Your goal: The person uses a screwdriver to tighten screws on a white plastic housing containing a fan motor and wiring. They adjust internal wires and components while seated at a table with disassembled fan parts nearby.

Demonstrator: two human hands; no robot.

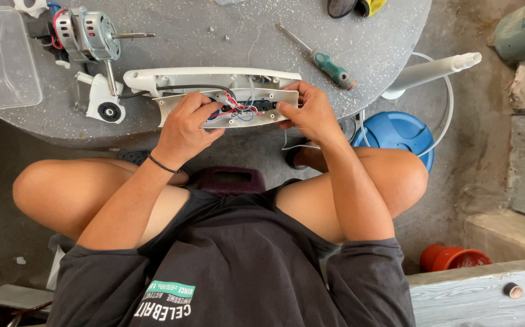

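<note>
Open white plastic case [214,91] lying on the round grey counter [226,36], near its front edge, with red, blue and black wires [241,106] showing inside. Left hand [187,124] curled over the left part of the case with fingers pinching down at the wires, right hand [311,112] gripping the right end of the case to hold it steady. Case already opened up and not closed yet, small motor [87,33] lying loose just left of the case, green-handled screwdriver [329,63] untouched just right of the case.
</note>
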